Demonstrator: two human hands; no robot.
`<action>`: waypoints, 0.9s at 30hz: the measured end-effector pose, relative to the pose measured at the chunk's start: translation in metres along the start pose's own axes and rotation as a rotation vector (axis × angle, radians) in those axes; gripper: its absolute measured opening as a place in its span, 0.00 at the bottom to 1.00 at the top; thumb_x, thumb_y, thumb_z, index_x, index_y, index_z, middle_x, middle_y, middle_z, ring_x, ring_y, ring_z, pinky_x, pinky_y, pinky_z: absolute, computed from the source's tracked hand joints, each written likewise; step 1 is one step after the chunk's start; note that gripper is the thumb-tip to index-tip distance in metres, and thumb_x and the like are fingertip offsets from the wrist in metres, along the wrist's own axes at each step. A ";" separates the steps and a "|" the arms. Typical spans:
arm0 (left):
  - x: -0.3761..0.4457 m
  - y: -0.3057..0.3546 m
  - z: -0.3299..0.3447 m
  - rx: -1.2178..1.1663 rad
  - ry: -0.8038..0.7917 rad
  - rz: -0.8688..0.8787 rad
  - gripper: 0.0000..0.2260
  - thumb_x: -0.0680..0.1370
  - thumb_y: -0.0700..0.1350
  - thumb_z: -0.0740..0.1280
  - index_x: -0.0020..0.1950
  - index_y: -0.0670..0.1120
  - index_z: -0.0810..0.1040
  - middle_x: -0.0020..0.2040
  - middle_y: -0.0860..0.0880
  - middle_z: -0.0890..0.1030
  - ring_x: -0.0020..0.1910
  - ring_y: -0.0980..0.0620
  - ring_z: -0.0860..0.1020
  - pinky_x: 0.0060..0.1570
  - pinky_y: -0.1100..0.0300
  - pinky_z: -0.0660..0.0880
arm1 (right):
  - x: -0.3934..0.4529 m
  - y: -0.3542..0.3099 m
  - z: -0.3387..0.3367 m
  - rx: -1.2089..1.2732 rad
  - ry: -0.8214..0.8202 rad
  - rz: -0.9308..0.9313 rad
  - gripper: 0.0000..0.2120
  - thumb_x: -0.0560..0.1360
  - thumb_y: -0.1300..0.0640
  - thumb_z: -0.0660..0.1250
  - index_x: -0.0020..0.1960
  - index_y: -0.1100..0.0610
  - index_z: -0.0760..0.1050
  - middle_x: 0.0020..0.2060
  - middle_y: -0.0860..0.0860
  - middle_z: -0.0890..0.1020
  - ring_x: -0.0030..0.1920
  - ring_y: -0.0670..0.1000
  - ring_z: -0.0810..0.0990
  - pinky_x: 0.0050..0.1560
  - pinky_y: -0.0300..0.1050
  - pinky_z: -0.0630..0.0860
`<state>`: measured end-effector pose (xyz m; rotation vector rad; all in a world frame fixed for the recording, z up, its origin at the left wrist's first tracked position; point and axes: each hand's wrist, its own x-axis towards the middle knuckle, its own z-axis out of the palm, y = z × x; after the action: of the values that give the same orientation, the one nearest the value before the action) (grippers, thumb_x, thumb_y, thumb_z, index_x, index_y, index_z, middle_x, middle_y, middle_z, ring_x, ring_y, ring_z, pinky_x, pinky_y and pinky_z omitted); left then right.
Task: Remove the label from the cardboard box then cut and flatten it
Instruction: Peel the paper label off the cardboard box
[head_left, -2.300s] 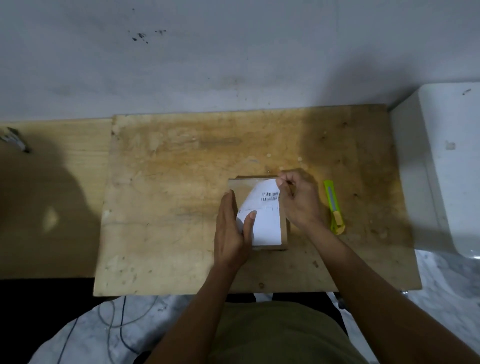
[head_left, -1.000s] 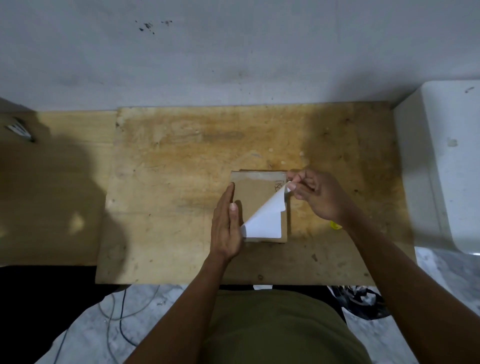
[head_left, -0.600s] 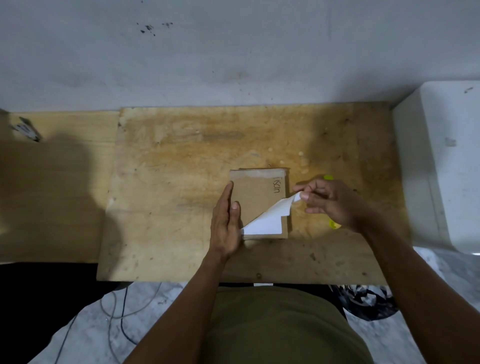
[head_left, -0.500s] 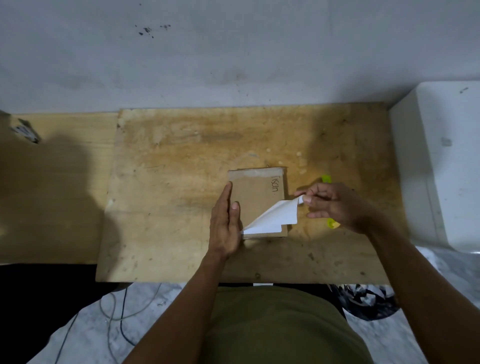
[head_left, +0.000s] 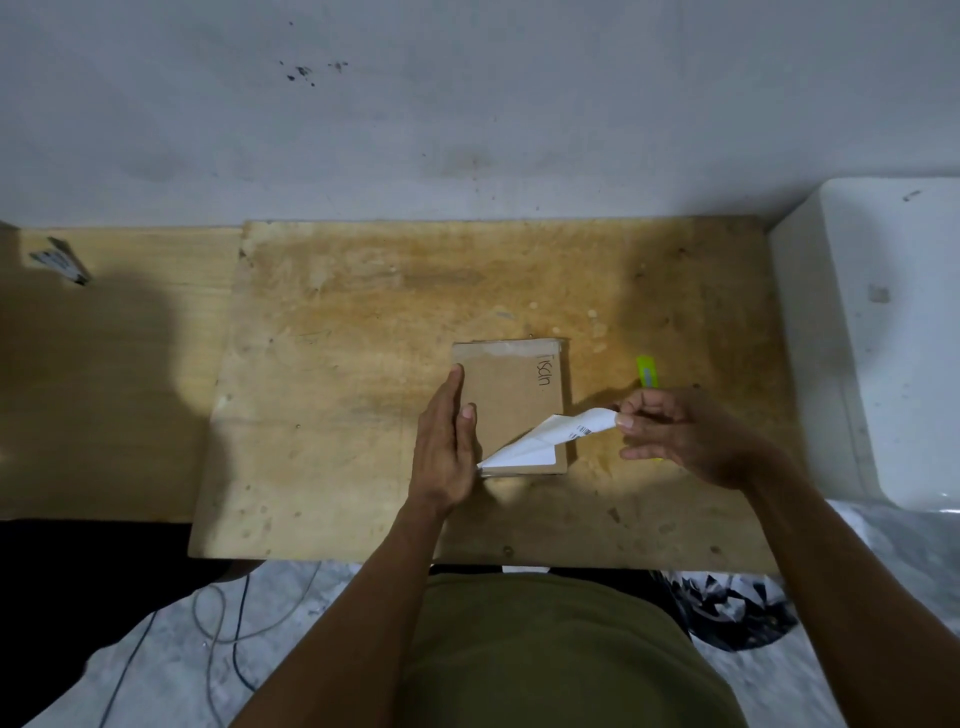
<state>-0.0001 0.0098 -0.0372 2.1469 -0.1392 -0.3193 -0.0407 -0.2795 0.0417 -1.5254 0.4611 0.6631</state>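
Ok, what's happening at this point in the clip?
A person is peeling the white label off a flat cardboard box on a wooden board. The left hand braces the box; the right hand pulls the label rightward. Only its near-left corner looks attached. A yellow-green cutter lies beyond the right hand.

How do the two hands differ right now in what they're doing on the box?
The left hand lies flat and open, its edge pressed against the cardboard box to steady it; the right hand is raised off to the side, fingers pinched on the label. The left touches the box directly, while the right touches only the peeled paper. Both work on the same box, on the wooden board.
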 end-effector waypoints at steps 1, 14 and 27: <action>0.000 0.000 0.000 0.006 0.001 0.005 0.22 0.86 0.50 0.53 0.80 0.52 0.57 0.79 0.54 0.63 0.76 0.52 0.63 0.71 0.44 0.66 | -0.002 0.004 -0.001 0.020 -0.002 0.018 0.03 0.76 0.62 0.68 0.45 0.62 0.78 0.40 0.54 0.76 0.47 0.54 0.78 0.58 0.59 0.80; 0.000 0.008 -0.004 0.100 -0.034 -0.009 0.24 0.85 0.53 0.51 0.81 0.52 0.53 0.79 0.50 0.63 0.75 0.49 0.63 0.73 0.46 0.64 | -0.017 -0.002 -0.070 0.264 0.308 -0.052 0.41 0.55 0.39 0.81 0.53 0.69 0.76 0.52 0.59 0.82 0.54 0.55 0.82 0.48 0.53 0.83; 0.001 0.012 0.001 0.241 0.000 0.025 0.25 0.84 0.55 0.49 0.80 0.50 0.54 0.75 0.42 0.66 0.71 0.41 0.67 0.67 0.42 0.70 | -0.010 -0.055 -0.016 0.005 0.425 -0.308 0.04 0.75 0.58 0.71 0.44 0.53 0.77 0.39 0.53 0.84 0.43 0.51 0.81 0.46 0.53 0.81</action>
<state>0.0010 0.0020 -0.0275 2.3809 -0.2131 -0.3003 -0.0104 -0.2926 0.0895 -1.6917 0.5292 0.0947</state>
